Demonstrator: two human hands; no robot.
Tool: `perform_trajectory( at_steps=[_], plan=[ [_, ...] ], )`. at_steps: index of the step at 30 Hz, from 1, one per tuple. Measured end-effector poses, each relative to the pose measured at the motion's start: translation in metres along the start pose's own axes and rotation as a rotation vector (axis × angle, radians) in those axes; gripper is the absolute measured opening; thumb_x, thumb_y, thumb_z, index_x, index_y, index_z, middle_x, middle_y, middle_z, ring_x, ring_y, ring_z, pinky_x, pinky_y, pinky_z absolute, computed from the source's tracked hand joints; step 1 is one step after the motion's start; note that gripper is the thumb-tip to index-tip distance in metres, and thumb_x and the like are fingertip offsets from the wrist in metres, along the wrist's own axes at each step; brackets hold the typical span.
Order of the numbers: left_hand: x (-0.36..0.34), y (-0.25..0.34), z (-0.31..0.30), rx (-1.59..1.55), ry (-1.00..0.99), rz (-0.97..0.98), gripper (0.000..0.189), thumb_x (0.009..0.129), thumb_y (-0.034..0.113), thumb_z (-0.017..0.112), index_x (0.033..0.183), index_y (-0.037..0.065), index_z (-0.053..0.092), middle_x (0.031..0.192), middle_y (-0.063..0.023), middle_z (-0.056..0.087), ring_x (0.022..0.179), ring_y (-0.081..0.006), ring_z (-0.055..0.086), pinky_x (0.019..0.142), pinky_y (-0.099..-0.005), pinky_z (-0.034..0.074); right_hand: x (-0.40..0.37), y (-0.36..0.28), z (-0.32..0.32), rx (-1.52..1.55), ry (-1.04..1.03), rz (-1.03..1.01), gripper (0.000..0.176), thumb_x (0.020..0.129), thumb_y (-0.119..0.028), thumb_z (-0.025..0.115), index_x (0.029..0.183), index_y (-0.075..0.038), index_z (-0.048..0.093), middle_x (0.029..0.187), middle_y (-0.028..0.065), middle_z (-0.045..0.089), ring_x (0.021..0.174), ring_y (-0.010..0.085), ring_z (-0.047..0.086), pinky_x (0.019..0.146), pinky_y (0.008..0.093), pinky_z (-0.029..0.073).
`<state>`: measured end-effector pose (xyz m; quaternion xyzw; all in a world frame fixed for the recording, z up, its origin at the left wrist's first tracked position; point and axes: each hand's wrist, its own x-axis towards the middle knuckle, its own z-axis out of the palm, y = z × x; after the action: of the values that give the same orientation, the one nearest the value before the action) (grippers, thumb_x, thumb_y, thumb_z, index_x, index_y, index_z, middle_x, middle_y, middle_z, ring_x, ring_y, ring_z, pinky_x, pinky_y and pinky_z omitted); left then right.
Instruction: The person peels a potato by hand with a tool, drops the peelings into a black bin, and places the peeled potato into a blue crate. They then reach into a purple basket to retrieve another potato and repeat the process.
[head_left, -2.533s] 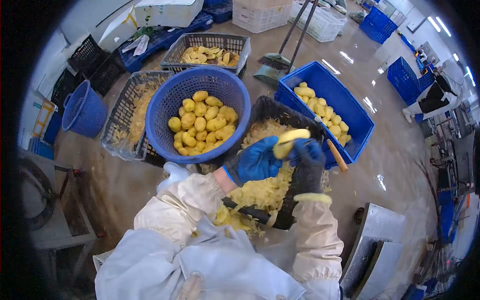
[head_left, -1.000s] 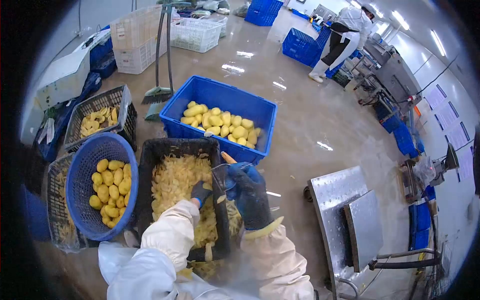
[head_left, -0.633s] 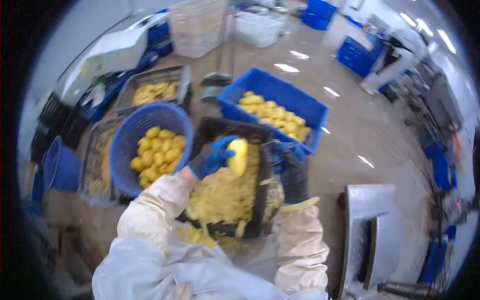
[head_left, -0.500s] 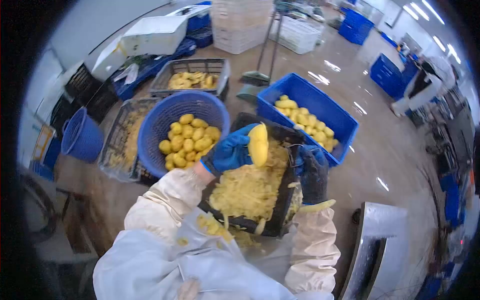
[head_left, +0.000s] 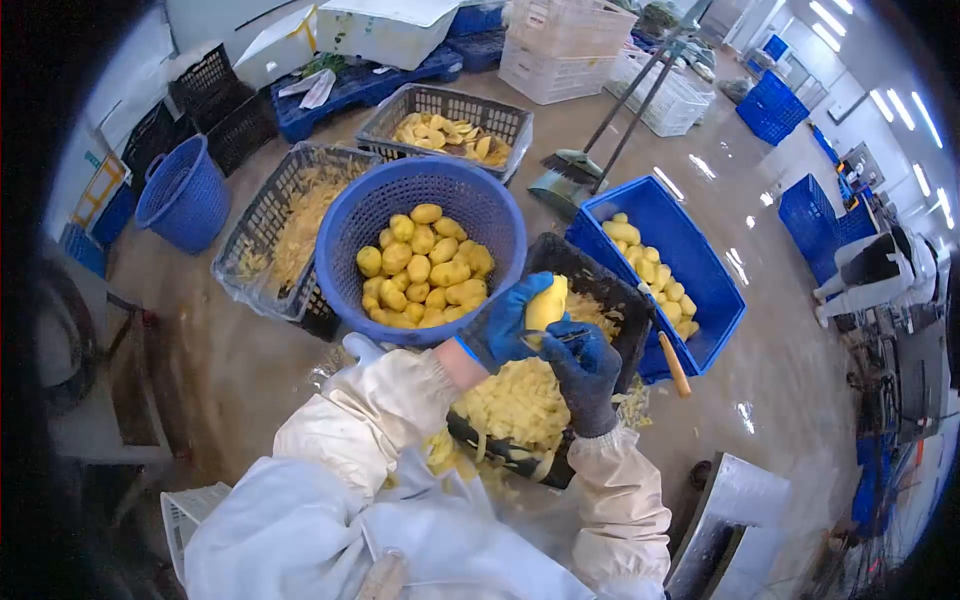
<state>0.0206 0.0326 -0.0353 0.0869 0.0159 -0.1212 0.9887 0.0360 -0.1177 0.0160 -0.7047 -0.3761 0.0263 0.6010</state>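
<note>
My left hand (head_left: pixel 503 328), in a blue-coated glove, is closed around a peeled yellow potato (head_left: pixel 547 302). Right up against the potato's lower end is my right hand (head_left: pixel 585 368), gloved too, its fingers closed on a thin dark tool that looks like a peeler (head_left: pixel 540 339), mostly hidden by the fingers. Both hands are above a black crate (head_left: pixel 635 325) holding a heap of pale peelings (head_left: pixel 515 405). Left of the hands, a blue round basket (head_left: pixel 335 265) contains several yellow potatoes (head_left: pixel 425 265).
A blue crate (head_left: pixel 722 320) of peeled potatoes stands at right, a wooden handle (head_left: pixel 673 365) beside it. Black crates of peelings (head_left: pixel 235 240) and potato pieces (head_left: pixel 520 130) lie beyond the basket. A broom and dustpan (head_left: pixel 562 185) stand behind. A person (head_left: pixel 880 270) bends at far right.
My right hand has come left to meet the potato, bringing the tool against it. The potato in my left hand is lower and turned. The whole view has shifted, showing the wooden handle.
</note>
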Motion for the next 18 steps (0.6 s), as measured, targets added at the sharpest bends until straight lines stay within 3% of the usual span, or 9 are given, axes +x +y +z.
perform_trajectory(
  at_steps=[3, 5, 7, 10, 11, 12, 14, 15, 18],
  plan=[
    [-0.018, 0.004, 0.037, 0.005, 0.069, 0.024, 0.036, 0.088, 0.038, 0.055, 0.095, 0.003, 0.057, 0.080, -0.0104, 0.061, 0.070, -0.0212, 0.061, 0.061, -0.0308, 0.054, 0.006, 0.000, 0.002, 0.087, 0.042, 0.073, 0.010, 0.079, -0.006, 0.069, 0.085, -0.001, 0.064, 0.076, 0.0042, 0.064, 0.066, 0.0086, 0.058, 0.058, 0.0240, 0.046],
    [-0.014, 0.007, 0.015, -0.084, 0.121, 0.026, 0.034, 0.088, 0.037, 0.056, 0.095, 0.004, 0.057, 0.081, -0.0105, 0.061, 0.071, -0.0230, 0.061, 0.062, -0.0333, 0.054, 0.020, 0.014, -0.011, 0.201, 0.111, 0.082, 0.010, 0.078, -0.006, 0.069, 0.084, -0.001, 0.063, 0.075, 0.0040, 0.063, 0.068, 0.0095, 0.058, 0.059, 0.0245, 0.046],
    [-0.013, 0.006, 0.008, -0.179, 0.172, 0.029, 0.033, 0.087, 0.037, 0.058, 0.095, 0.004, 0.057, 0.081, -0.0107, 0.060, 0.072, -0.0248, 0.061, 0.062, -0.0357, 0.055, 0.038, 0.038, -0.036, 0.494, 0.472, 0.196, 0.009, 0.078, -0.004, 0.069, 0.084, 0.000, 0.063, 0.077, 0.0040, 0.063, 0.071, 0.0108, 0.058, 0.061, 0.0249, 0.045],
    [-0.009, 0.010, 0.008, -0.397, 0.321, 0.141, 0.032, 0.086, 0.036, 0.059, 0.095, 0.006, 0.056, 0.081, -0.0120, 0.059, 0.070, -0.0274, 0.061, 0.061, -0.0396, 0.055, 0.020, 0.013, -0.007, 0.476, 0.199, 0.142, 0.007, 0.078, -0.002, 0.069, 0.082, -0.002, 0.063, 0.079, 0.0032, 0.063, 0.070, 0.0108, 0.057, 0.062, 0.0242, 0.044],
    [-0.008, 0.011, 0.003, -0.289, 0.304, 0.154, 0.032, 0.085, 0.036, 0.060, 0.096, 0.006, 0.056, 0.081, -0.0121, 0.059, 0.070, -0.0269, 0.061, 0.061, -0.0393, 0.055, 0.007, 0.014, 0.008, 0.063, 0.016, -0.009, 0.008, 0.077, -0.001, 0.069, 0.081, -0.003, 0.063, 0.080, 0.0031, 0.062, 0.068, 0.0107, 0.055, 0.061, 0.0241, 0.043],
    [-0.007, 0.012, -0.005, -0.180, 0.288, 0.163, 0.032, 0.085, 0.035, 0.061, 0.097, 0.006, 0.056, 0.082, -0.0123, 0.059, 0.070, -0.0265, 0.061, 0.061, -0.0391, 0.055, 0.008, -0.007, 0.019, -0.056, -0.054, -0.121, 0.009, 0.076, 0.000, 0.070, 0.079, -0.003, 0.062, 0.078, 0.0028, 0.061, 0.066, 0.0106, 0.054, 0.061, 0.0230, 0.042],
    [-0.007, 0.017, -0.017, -0.210, 0.149, 0.058, 0.032, 0.084, 0.035, 0.062, 0.098, 0.007, 0.056, 0.084, -0.0109, 0.059, 0.070, -0.0258, 0.060, 0.060, -0.0376, 0.055, 0.012, 0.012, 0.011, 0.163, 0.033, 0.118, 0.008, 0.078, -0.001, 0.068, 0.082, -0.003, 0.061, 0.078, 0.0042, 0.061, 0.066, 0.0114, 0.055, 0.060, 0.0232, 0.043],
    [-0.009, 0.021, -0.012, -0.162, 0.166, 0.101, 0.032, 0.084, 0.035, 0.062, 0.098, 0.007, 0.056, 0.084, -0.0104, 0.060, 0.069, -0.0258, 0.060, 0.060, -0.0375, 0.055, 0.017, 0.020, 0.002, 0.162, 0.028, 0.120, 0.008, 0.078, -0.001, 0.068, 0.082, -0.003, 0.061, 0.078, 0.0042, 0.061, 0.066, 0.0114, 0.055, 0.060, 0.0232, 0.043],
    [-0.014, 0.021, 0.007, -0.275, 0.330, 0.150, 0.032, 0.083, 0.035, 0.064, 0.098, 0.007, 0.056, 0.082, -0.0093, 0.061, 0.068, -0.0259, 0.060, 0.059, -0.0370, 0.055, 0.028, 0.033, -0.025, 0.376, 0.370, 0.157, 0.008, 0.080, -0.002, 0.065, 0.086, -0.002, 0.060, 0.079, 0.0049, 0.060, 0.065, 0.0118, 0.056, 0.060, 0.0237, 0.045]
  ],
)
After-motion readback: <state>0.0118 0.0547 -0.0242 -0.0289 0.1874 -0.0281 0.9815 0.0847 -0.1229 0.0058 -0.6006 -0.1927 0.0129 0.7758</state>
